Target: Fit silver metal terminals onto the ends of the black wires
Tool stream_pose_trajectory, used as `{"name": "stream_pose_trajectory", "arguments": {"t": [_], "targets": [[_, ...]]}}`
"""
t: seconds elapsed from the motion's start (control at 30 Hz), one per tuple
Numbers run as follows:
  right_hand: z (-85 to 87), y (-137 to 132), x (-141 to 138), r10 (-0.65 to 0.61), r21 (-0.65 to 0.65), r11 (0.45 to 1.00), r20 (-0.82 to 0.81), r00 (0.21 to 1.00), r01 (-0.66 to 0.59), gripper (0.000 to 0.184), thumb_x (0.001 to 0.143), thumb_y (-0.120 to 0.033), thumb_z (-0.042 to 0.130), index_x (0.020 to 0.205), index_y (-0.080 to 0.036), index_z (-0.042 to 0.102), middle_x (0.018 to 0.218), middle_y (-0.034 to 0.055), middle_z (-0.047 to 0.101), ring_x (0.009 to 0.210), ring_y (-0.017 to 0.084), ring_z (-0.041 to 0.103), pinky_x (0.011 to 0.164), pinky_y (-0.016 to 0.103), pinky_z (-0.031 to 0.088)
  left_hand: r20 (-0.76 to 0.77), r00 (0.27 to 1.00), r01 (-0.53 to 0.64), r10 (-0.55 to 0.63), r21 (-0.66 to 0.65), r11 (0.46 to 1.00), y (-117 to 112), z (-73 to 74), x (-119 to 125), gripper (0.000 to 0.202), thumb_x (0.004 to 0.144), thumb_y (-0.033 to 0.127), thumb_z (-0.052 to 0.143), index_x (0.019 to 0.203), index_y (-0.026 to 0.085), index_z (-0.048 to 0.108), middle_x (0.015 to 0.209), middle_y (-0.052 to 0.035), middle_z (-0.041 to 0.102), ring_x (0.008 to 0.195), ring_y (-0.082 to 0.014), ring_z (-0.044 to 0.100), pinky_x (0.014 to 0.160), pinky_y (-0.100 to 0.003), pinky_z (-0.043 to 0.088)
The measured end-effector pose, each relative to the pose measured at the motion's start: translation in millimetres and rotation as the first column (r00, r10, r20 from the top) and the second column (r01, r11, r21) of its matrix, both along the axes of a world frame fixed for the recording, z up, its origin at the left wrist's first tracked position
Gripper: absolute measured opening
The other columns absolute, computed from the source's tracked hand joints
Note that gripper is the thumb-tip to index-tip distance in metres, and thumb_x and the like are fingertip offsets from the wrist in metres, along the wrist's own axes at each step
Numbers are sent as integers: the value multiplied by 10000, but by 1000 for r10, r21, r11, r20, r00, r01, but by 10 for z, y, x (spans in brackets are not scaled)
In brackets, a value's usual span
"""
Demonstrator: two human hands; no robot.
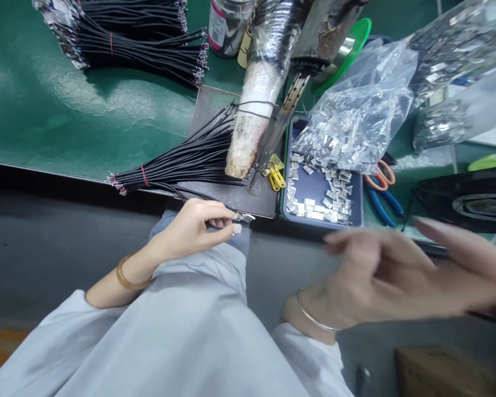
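Near the bench edge, my left hand (204,223) pinches the end of a black cable with a small silvery metal connector (244,218) sticking out past the fingertips. That cable runs back toward a bundle of black cables (182,160), tied with a red band, their stripped ends at the left. The bundle's other end lies under a wrapped white cylinder (256,94). Over to the right, my right hand (367,275) is raised in front of the bench edge, below a blue tray (310,220) of small metal connectors. Motion smears its fingers, so any hold is unclear.
Another heap of black cables (140,47) lies at the back left. A dark metal tube (297,94) leans by the cylinder, with a yellow clip-like piece (276,176) beside it. Right of the tray are orange-and-blue-handled pliers (384,204) and a black fan-like device (475,201). A plastic bag (355,110) overhangs the tray.
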State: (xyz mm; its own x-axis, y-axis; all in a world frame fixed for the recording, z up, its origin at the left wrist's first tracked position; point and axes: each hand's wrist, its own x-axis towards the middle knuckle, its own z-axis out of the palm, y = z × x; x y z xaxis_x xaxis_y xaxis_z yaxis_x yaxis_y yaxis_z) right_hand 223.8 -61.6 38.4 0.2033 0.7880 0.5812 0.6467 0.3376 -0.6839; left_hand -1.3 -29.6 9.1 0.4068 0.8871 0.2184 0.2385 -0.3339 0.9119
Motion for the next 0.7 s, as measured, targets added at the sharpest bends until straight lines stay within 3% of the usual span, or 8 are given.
{"name": "stream_pose_trajectory", "arguments": {"t": [0.03,0.1,0.17,0.27,0.4,0.57,0.7], "targets": [[37,47,38,-74,-20,997,31,997,74,163,943,-271,663,1101,-298,637,807,-11,710,563,193,721,461,328,552,35,998,-45,45,14,999,8,-13,-16,120,897,204,680,836,141,762,731,-34,736,601,-105,618,587,-201,482],[41,222,163,-47,-159,984,224,973,84,56,912,-274,685,898,-274,631,690,-35,691,583,189,727,533,307,561,59,985,-167,162,93,982,66,-46,-38,114,911,204,684,835,149,749,767,-37,741,656,-120,644,624,-219,509],[-46,471,322,-38,-170,980,350,936,104,172,880,-312,699,758,-278,581,625,-24,669,526,176,668,518,305,505,-6,964,-254,264,258,932,178,-93,-41,157,943,193,650,818,161,738,822,-48,747,752,-149,658,725,-272,526],[-249,852,506,-86,-110,981,487,869,159,185,846,-301,668,720,-266,538,652,-2,657,542,185,599,552,330,452,-262,912,-160,317,484,860,390,-179,-1,229,976,179,580,804,170,731,856,-76,721,838,-210,618,814,-371,501],[-398,1165,542,30,-183,979,577,816,93,191,794,-212,660,689,-259,508,726,17,655,674,197,582,606,328,403,-457,840,2,294,544,839,527,-235,66,237,960,113,516,815,150,700,886,-120,687,879,-261,593,807,-394,476],[-377,1230,525,64,-247,958,683,728,147,213,727,-113,623,693,-245,460,656,10,573,595,167,489,583,329,308,-393,906,70,156,504,861,339,-187,-12,163,978,130,505,938,119,663,841,-99,687,803,-233,617,736,-329,475],[-343,1130,555,5,-208,966,612,791,154,223,767,-162,623,698,-256,433,655,-1,572,605,170,531,586,320,367,-291,957,142,-17,416,898,180,-135,-97,170,992,169,535,919,140,686,742,-38,675,634,-156,598,630,-257,439]]}}
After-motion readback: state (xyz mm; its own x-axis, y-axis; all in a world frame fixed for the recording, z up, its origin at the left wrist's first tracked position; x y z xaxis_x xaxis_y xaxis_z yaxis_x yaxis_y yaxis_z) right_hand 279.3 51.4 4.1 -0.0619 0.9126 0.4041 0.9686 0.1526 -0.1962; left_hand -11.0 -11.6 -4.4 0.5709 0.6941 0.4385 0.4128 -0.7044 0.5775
